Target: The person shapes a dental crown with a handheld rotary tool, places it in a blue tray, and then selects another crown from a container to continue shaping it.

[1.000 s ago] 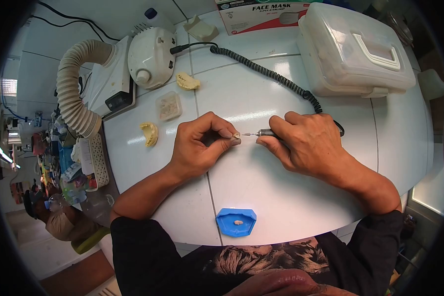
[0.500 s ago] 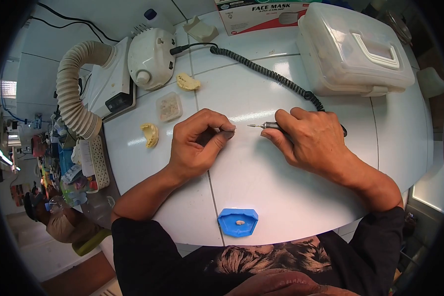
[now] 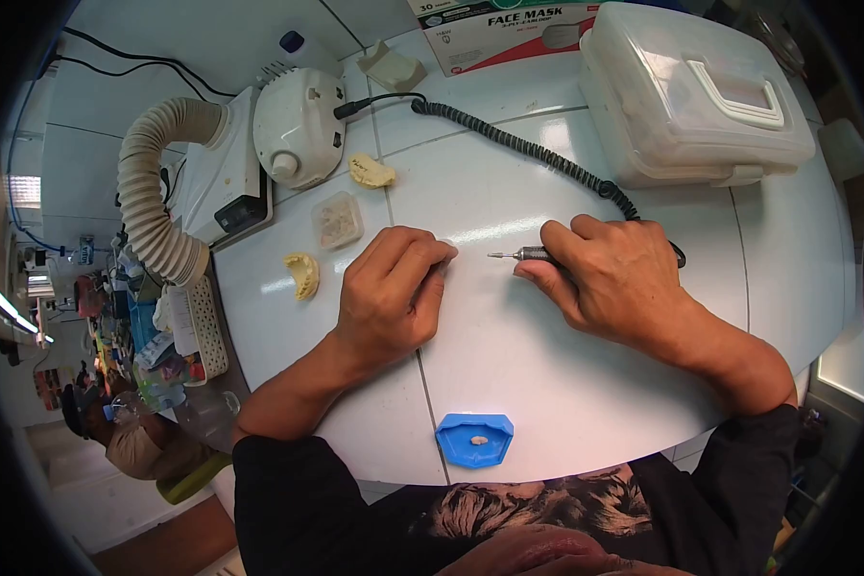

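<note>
My left hand (image 3: 389,293) rests knuckles-up on the white table (image 3: 509,365). Its fingers are curled shut and the thumb is pressed to the fingertips. The small tooth-coloured piece it pinched earlier is hidden inside them. My right hand (image 3: 614,278) grips a slim metal handpiece (image 3: 523,254) like a pen. Its bur tip points left, a short gap from my left fingertips. A black coiled cable (image 3: 538,154) runs from the handpiece to the white motor unit (image 3: 300,125).
A blue tray (image 3: 451,432) with a small tooth piece (image 3: 479,441) sits at the near edge. Two yellow plaster models (image 3: 304,274) (image 3: 371,172) and a small clear box (image 3: 337,220) lie left. A suction hose (image 3: 158,206), lidded plastic container (image 3: 696,91) and mask box (image 3: 509,24) stand behind. Another person (image 3: 125,432) is lower left.
The bur tip and my left fingertips have drawn apart. My left hand has rolled knuckles-up and closed, so the small piece no longer shows. The view shifted slightly.
</note>
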Demonstrator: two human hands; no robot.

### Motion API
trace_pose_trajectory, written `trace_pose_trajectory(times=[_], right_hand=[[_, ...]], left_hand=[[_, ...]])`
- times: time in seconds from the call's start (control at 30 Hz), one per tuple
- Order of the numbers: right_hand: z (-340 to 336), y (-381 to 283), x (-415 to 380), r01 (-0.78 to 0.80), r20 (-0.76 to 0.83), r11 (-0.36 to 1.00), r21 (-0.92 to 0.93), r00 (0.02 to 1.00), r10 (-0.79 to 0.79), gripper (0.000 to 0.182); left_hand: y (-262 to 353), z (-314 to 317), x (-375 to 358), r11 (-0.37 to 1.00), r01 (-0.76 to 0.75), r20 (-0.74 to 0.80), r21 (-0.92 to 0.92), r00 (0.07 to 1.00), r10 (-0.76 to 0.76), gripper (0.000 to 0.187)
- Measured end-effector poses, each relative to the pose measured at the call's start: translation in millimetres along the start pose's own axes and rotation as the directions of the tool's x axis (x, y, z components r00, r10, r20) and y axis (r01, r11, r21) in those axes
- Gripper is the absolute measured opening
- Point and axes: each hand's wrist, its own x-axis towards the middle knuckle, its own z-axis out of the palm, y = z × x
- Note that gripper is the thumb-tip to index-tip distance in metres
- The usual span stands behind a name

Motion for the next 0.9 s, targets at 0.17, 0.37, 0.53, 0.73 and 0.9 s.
trace_pose_trajectory(times=[0.17,0.37,0.53,0.73,0.9], right_hand=[[-2,-1,0,0.005,0.002,1.000,-0.006,1.000,-0.004,0.051],[-3,-1,1,0.010,0.012,1.000,0.000,1.000,-0.010,0.049],[-4,-1,2,0.017,0.014,1.000,-0.009,1.000,-0.017,0.048],[-5,0,3,0.028,0.010,1.000,0.001,1.000,-0.028,0.048],[-5,-1,3,0.032,0.008,0.999,-0.002,0.999,-0.032,0.048]], left_hand=[[2,1,-1,0.993,0.065,0.002,-0.101,0.998,-0.066,0.022],[-7,4,-8,0.822,0.179,0.021,-0.541,0.980,-0.199,0.011],[-12,11,-11,0.639,0.223,0.060,-0.736,0.962,-0.268,0.011],[-6,3,-10,0.511,0.345,0.176,-0.787,0.920,-0.351,0.012],[-6,7,-8,0.492,0.351,0.204,-0.797,0.922,-0.329,0.013]])
